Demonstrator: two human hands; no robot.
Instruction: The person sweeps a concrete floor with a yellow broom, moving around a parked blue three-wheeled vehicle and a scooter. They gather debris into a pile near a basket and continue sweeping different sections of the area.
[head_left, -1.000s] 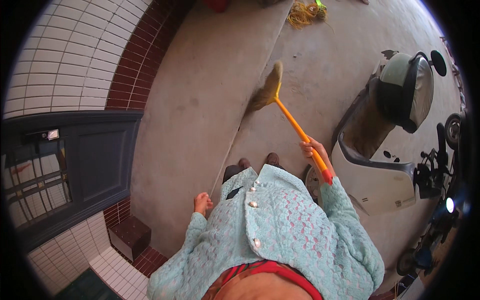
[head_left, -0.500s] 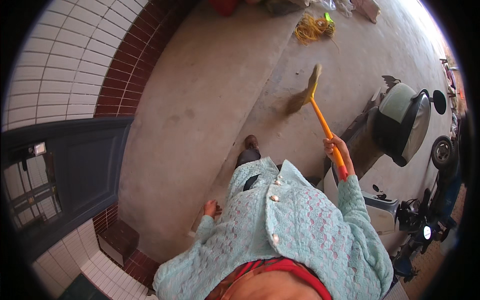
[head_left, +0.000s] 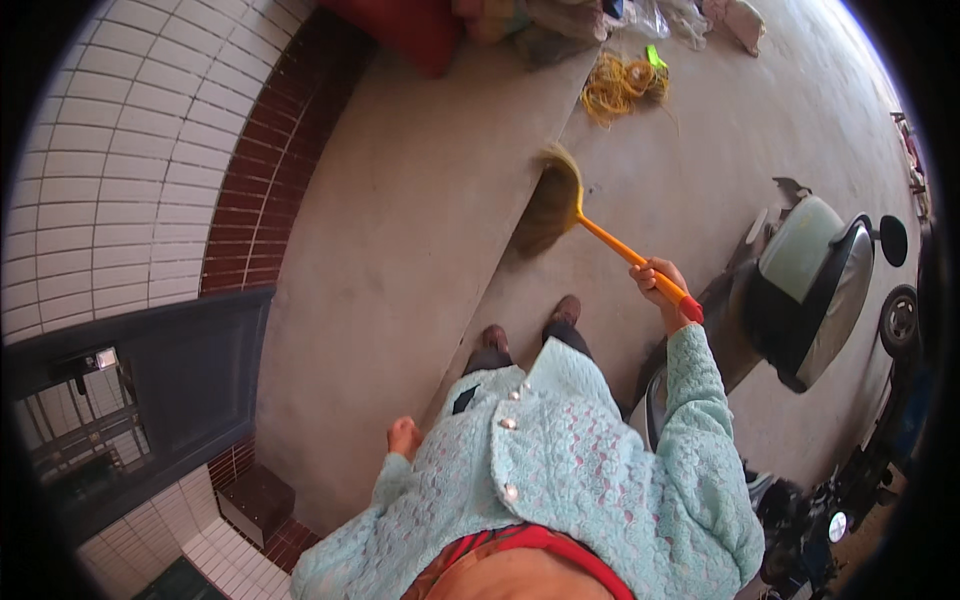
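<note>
My right hand (head_left: pixel 660 281) is wrapped round the orange handle of a broom (head_left: pixel 625 248), near its red end. The broom slants up and left from my hand. Its brown bristles, smeared by motion, fan out over the seam in the concrete floor ahead of my feet. At my left side hangs my left hand (head_left: pixel 404 438), its fingers curled in; nothing shows in it. Both of my brown shoes stand below the bristles.
Tangled yellow straps (head_left: pixel 615 88) lie on the floor (head_left: pixel 390 230) ahead, near plastic bags and a red thing (head_left: pixel 415 35). A scooter (head_left: pixel 800 270) stands close on the right, with another vehicle's wheel (head_left: pixel 899 318) beyond. On the left are a tiled wall (head_left: pixel 120 190) and dark door (head_left: pixel 195 355).
The bristles have swept left across the floor seam, and the handle now leans further left. A second shoe has come into view. The scooter sits slightly lower in the picture.
</note>
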